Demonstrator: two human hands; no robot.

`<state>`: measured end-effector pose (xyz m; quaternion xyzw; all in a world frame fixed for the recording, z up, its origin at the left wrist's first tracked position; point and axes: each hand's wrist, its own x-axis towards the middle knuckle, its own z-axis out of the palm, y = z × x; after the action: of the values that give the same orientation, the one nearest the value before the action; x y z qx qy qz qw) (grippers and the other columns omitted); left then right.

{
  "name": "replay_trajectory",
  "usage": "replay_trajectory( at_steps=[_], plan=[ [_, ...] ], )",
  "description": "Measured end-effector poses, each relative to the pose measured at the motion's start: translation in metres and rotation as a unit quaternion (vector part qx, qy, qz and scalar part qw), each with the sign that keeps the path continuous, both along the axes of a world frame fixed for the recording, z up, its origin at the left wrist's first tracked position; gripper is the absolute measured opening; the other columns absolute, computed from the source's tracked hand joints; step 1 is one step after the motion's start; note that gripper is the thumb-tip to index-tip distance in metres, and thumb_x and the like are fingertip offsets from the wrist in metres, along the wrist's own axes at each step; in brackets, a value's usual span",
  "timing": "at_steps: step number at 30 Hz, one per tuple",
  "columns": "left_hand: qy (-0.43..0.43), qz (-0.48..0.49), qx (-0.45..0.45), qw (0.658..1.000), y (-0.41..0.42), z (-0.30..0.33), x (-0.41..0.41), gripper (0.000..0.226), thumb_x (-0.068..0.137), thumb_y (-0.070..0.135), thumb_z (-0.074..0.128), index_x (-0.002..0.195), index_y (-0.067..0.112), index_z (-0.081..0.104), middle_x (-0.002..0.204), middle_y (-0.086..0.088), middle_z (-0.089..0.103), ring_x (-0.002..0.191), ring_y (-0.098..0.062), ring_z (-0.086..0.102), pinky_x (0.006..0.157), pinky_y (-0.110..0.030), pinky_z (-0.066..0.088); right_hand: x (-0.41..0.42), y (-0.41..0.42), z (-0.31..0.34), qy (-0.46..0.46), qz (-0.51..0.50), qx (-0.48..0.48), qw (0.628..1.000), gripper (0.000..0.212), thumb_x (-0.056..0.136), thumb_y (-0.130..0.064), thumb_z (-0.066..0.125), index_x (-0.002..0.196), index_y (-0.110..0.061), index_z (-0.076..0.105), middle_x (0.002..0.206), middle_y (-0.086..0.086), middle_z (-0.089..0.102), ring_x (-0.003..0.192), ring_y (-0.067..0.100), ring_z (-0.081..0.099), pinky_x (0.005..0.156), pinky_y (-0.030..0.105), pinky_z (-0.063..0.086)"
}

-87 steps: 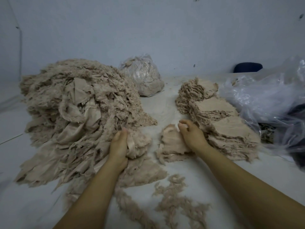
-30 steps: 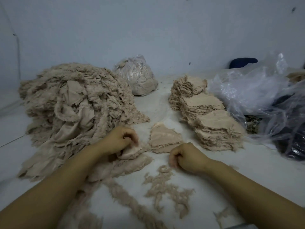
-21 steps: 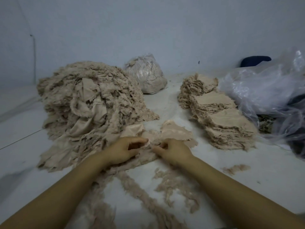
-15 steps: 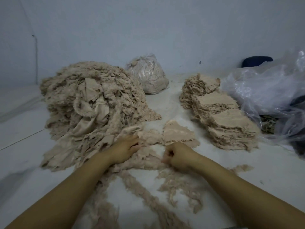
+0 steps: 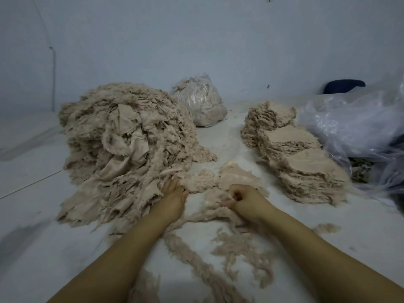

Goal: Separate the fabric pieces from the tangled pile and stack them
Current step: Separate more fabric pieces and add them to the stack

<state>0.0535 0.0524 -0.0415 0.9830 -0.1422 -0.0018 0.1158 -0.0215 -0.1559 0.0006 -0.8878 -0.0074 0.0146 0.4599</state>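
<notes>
A big tangled pile (image 5: 126,145) of beige frayed fabric fills the left of the white table. My left hand (image 5: 173,196) lies at its near right foot, fingers pushed into a clump of fabric (image 5: 200,181). My right hand (image 5: 246,199) is a fist, pinching frayed fabric (image 5: 215,199) just left of it. Behind that hand lies a small flat stack of pieces (image 5: 238,174). Three taller neat stacks (image 5: 306,169) run in a row at the right.
Loose frayed threads (image 5: 236,250) trail across the table (image 5: 39,215) in front of me. A clear bag of scraps (image 5: 200,101) stands at the back by the wall. Crumpled clear plastic bags (image 5: 358,125) crowd the right edge, a dark blue chair back (image 5: 344,86) behind them.
My left hand has slid forward from the loose piece into the foot of the pile. My right hand stays fisted on the frayed fabric, shifted slightly right.
</notes>
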Motion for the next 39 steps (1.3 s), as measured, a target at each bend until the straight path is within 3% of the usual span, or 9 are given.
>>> replay_trajectory(
  at_steps=[6, 10, 13, 19, 23, 26, 28, 34, 39],
  plan=[
    [-0.129, -0.049, -0.178, 0.974, -0.011, 0.013, -0.017, 0.034, 0.101, 0.026, 0.038, 0.125, 0.009, 0.056, 0.148, -0.005, 0.036, 0.139, -0.017, 0.027, 0.113, -0.029, 0.015, -0.006, -0.017, 0.002, 0.007, -0.022, 0.196, 0.98, 0.03, 0.087, -0.007, 0.069, 0.071, -0.017, 0.045, 0.047, -0.016, 0.046, 0.038, -0.003, 0.041, 0.042, 0.013, 0.033],
    [0.032, -0.093, -0.347, 0.932, -0.038, 0.042, -0.039, 0.065, 0.075, 0.056, 0.065, 0.13, 0.026, 0.052, 0.127, 0.012, 0.051, 0.112, -0.005, 0.052, 0.093, -0.021, 0.043, -0.007, -0.006, 0.005, -0.004, 0.017, 0.212, 0.977, 0.026, 0.078, -0.002, 0.076, 0.091, -0.013, 0.056, 0.059, -0.008, 0.052, 0.044, -0.003, 0.046, 0.044, 0.011, 0.037],
    [0.044, -0.09, -0.434, 0.895, -0.052, 0.043, -0.042, 0.013, 0.082, 0.021, 0.071, 0.09, 0.031, 0.07, 0.091, 0.014, 0.069, 0.087, -0.003, 0.064, 0.078, -0.022, 0.05, -0.01, -0.003, 0.007, -0.009, 0.045, 0.195, 0.98, 0.033, 0.075, -0.001, 0.078, 0.1, -0.01, 0.058, 0.067, 0.002, 0.054, 0.052, 0.002, 0.048, 0.049, 0.013, 0.04],
    [0.03, 0.076, -0.561, 0.824, -0.036, 0.048, -0.022, 0.02, 0.096, -0.005, 0.043, 0.084, 0.006, 0.055, 0.048, -0.004, 0.045, 0.03, -0.004, 0.035, 0.034, -0.015, 0.029, -0.008, -0.023, 0.006, -0.002, 0.016, 0.227, 0.974, 0.029, 0.078, 0.003, 0.073, 0.097, -0.01, 0.055, 0.066, 0.001, 0.053, 0.055, 0.008, 0.052, 0.053, 0.018, 0.044],
    [0.186, 0.049, -0.514, 0.836, -0.029, 0.05, -0.025, 0.03, 0.101, 0.015, 0.043, 0.075, 0.009, 0.057, 0.046, 0.0, 0.046, 0.035, -0.007, 0.036, 0.038, -0.015, 0.028, -0.005, -0.032, 0.008, -0.004, 0.028, 0.234, 0.972, 0.032, 0.082, 0.0, 0.071, 0.107, -0.011, 0.056, 0.055, -0.005, 0.05, 0.049, 0.008, 0.049, 0.052, 0.017, 0.042],
    [0.299, -0.005, -0.475, 0.828, -0.039, 0.055, -0.035, 0.042, 0.09, 0.052, 0.049, 0.081, 0.015, 0.068, 0.066, -0.004, 0.064, 0.059, -0.015, 0.06, 0.054, -0.026, 0.048, -0.002, -0.026, 0.014, -0.016, 0.069, 0.226, 0.972, 0.035, 0.081, -0.002, 0.073, 0.109, -0.017, 0.057, 0.065, 0.009, 0.048, 0.065, 0.023, 0.047, 0.065, 0.034, 0.041],
    [0.328, -0.062, -0.494, 0.803, -0.052, 0.054, -0.037, 0.04, 0.09, 0.047, 0.054, 0.099, 0.011, 0.069, 0.093, -0.012, 0.072, 0.086, -0.024, 0.067, 0.076, -0.037, 0.054, 0.0, -0.019, 0.016, -0.021, 0.083, 0.241, 0.967, 0.038, 0.079, -0.002, 0.074, 0.108, -0.02, 0.058, 0.072, 0.011, 0.055, 0.07, 0.026, 0.052, 0.069, 0.041, 0.044],
    [0.107, -0.093, -0.544, 0.827, -0.082, 0.064, -0.035, 0.021, 0.091, 0.024, 0.06, 0.072, 0.016, 0.06, 0.063, 0.004, 0.059, 0.061, -0.009, 0.052, 0.056, -0.021, 0.044, -0.006, -0.007, 0.007, 0.049, 0.033, 0.395, 0.917, 0.07, 0.058, -0.018, 0.086, 0.121, -0.01, 0.057, 0.11, 0.017, 0.069, 0.098, 0.03, 0.069, 0.083, 0.043, 0.057],
    [0.005, -0.021, -0.564, 0.825, -0.086, 0.07, -0.027, 0.029, 0.095, 0.022, 0.053, 0.069, 0.016, 0.042, 0.06, 0.003, 0.043, 0.056, -0.01, 0.04, 0.052, -0.024, 0.035, -0.014, 0.003, 0.002, 0.088, 0.022, 0.441, 0.893, 0.053, 0.072, 0.008, 0.075, 0.119, 0.001, 0.052, 0.084, 0.02, 0.07, 0.062, 0.021, 0.066, 0.055, 0.026, 0.056]
  ],
)
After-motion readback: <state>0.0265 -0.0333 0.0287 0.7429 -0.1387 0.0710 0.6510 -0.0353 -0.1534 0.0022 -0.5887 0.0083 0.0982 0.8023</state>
